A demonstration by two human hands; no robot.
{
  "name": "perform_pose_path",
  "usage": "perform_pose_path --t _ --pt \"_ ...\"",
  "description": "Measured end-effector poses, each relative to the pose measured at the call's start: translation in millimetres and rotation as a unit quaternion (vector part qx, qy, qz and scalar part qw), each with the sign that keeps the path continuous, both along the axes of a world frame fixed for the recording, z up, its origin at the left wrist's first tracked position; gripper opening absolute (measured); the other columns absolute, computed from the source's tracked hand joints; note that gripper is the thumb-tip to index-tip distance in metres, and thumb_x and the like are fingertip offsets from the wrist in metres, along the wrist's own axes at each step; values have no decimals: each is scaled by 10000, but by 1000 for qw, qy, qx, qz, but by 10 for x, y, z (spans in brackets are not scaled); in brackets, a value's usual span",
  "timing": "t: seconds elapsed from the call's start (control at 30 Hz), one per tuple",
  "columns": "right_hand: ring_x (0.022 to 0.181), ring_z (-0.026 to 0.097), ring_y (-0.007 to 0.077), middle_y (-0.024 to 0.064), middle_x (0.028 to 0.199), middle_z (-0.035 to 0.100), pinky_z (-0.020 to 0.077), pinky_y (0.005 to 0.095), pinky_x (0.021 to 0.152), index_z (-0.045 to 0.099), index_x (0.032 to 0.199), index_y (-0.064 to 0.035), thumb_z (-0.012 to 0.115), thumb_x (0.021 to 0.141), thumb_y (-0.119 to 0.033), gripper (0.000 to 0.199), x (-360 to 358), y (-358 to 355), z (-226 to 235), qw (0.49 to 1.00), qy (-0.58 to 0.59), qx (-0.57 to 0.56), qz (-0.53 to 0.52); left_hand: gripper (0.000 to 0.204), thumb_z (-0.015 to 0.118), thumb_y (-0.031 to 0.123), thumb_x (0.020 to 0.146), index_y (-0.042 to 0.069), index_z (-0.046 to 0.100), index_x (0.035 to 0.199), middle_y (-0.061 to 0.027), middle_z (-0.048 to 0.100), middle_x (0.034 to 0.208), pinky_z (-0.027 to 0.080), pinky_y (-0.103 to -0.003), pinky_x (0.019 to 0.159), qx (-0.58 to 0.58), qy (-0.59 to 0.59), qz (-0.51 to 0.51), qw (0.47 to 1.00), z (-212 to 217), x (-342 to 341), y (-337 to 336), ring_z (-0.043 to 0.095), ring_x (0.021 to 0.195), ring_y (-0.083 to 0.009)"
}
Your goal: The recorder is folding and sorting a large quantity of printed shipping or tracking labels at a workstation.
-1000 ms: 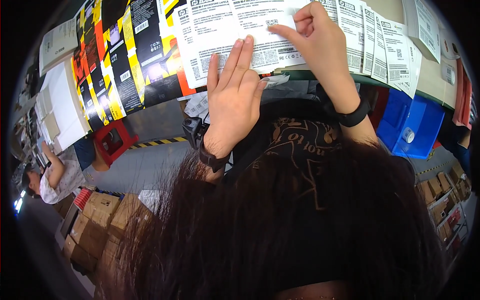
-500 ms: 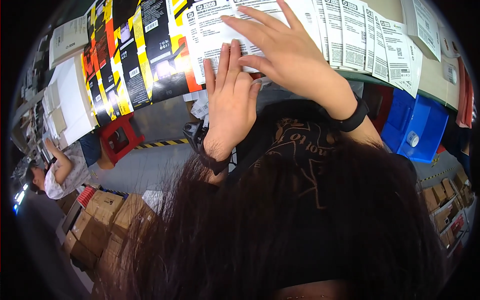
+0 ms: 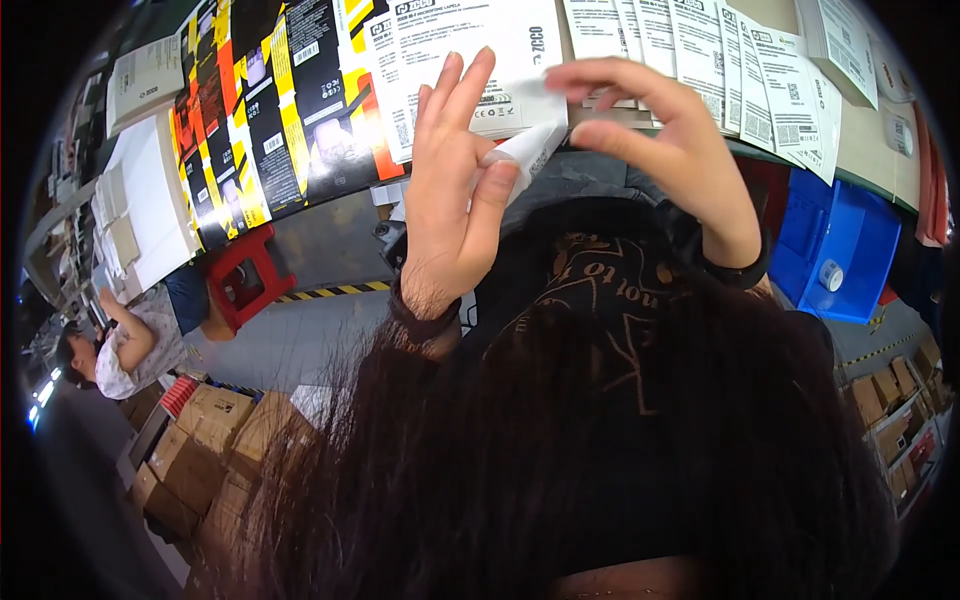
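A white printed leaflet point(image 3: 470, 35) lies on a small pile of similar sheets at the table's near edge, its near right corner bent up. My left hand point(image 3: 455, 180) rests over its near left part with long fingers laid on the paper. The thumb of that hand pins the raised, folded corner against the side of the hand. Just right of the leaflet my right hand point(image 3: 675, 150) hovers with thumb and fingers apart, holding nothing. Beyond it spreads a row of overlapping white leaflets point(image 3: 700, 65).
Black, yellow and orange printed packaging point(image 3: 280, 150) covers the table to the left. White stacks stand at far left point(image 3: 145, 85) and far right point(image 3: 845, 60). Below are a red stool point(image 3: 240, 290), a blue bin point(image 3: 810, 240) and cartons point(image 3: 200, 430). Another person point(image 3: 140, 350) sits at left.
Both hands lay on the leaflets before. My right hand has moved right and nearer, off the sheet. The leaflet's near corner is now lifted and folded under my left thumb.
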State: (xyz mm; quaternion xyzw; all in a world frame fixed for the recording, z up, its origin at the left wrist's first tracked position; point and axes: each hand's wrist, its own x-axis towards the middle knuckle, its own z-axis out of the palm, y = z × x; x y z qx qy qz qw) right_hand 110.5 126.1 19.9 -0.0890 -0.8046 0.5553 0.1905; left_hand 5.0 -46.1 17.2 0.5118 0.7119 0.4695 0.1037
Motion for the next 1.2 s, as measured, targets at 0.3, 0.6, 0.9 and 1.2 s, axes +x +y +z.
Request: perform_pose_path --t 0.3,0.6,0.9,1.2 --pt "725 526 66 9 779 620 417 190 690 632 856 6 675 774 -84 129 92 -35 36 976 -108 -186 44 126 508 55 835 -18 535 934 -206 477 1255 237 -404 1042 143 -177 86 970 157 133 187 428 1187 -298" --pt "695 520 59 18 791 614 410 189 645 638 869 -2 679 766 -61 125 96 -106 57 986 -36 -162 -19 202 714 93 719 -24 642 866 -68 653 674 428 -310 873 12 -197 120 973 91 170 148 627 691 -125" --pt "871 573 132 78 972 597 457 221 762 536 1118 12 623 783 24 347 124 16 -72 959 88 -240 -126 251 736 123 715 -27 650 898 -81 632 666 447 -225 609 -56 -181 136 972 222 253 174 577 651 -116" --pt "734 599 99 31 776 623 475 215 734 501 1218 -76 658 755 10 497 145 -57 -65 957 24 -289 8 181 709 58 715 -17 635 862 -69 630 738 439 -250 733 24 -86 145 985 220 249 302 580 733 -144"
